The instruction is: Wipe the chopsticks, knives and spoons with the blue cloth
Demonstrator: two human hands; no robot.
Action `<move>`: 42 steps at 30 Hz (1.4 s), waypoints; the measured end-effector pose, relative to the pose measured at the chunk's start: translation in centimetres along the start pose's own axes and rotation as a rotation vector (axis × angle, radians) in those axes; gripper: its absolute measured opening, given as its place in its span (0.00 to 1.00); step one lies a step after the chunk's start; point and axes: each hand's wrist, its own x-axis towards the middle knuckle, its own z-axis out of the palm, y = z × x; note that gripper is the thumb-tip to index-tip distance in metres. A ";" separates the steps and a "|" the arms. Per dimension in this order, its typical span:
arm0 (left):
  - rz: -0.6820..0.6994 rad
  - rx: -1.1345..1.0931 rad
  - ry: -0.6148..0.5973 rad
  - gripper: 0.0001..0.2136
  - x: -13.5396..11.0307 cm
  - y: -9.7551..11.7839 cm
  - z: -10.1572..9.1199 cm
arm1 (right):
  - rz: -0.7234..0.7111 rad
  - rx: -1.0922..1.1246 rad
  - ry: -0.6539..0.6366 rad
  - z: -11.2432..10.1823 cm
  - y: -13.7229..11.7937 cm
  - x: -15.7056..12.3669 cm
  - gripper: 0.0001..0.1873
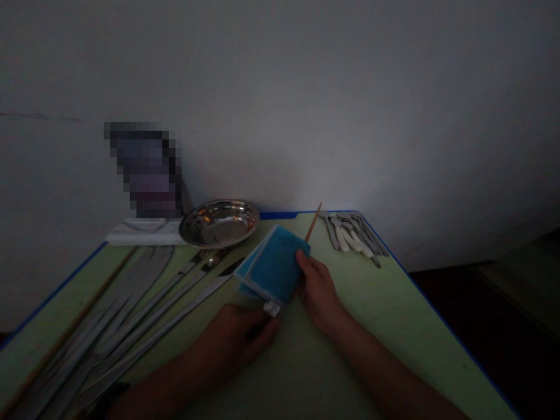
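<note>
A folded blue cloth point(272, 266) with a white tag is held just above the pale green table point(394, 315), near its middle. My left hand point(242, 335) pinches the cloth's near corner by the tag. My right hand point(317, 286) grips the cloth's right edge, thumb on top. A thin wooden stick point(313, 222) pokes out behind the cloth; whether a hand holds it I cannot tell.
Several long metal utensils point(144, 309) lie spread over the table's left half. A steel bowl point(220, 222) stands at the back, beside a white slab point(144, 231). Several spoons and knives point(354, 233) lie back right. A white wall rises behind; the table's right edge drops to dark floor.
</note>
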 end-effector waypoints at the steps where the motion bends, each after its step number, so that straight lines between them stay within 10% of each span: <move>1: 0.025 0.022 -0.020 0.17 -0.1 0.0 0.0 | -0.013 0.004 0.026 -0.1 -0.2 0.1 0.18; 9: 0.066 0.140 -0.083 0.17 -0.6 0.8 -0.2 | -0.087 0.160 0.171 -1.8 -1.9 1.9 0.15; 24: -0.154 -0.264 0.086 0.16 0.1 0.5 -0.4 | -0.020 0.141 -0.047 -1.3 -1.5 1.6 0.15; 36: -0.115 -0.348 0.009 0.18 0.4 0.3 -0.9 | -0.171 0.346 0.330 -3.2 -2.8 3.7 0.06; 42: -0.170 -0.387 0.046 0.18 0.2 0.3 -0.6 | -0.173 0.307 0.287 -2.8 -2.5 3.2 0.07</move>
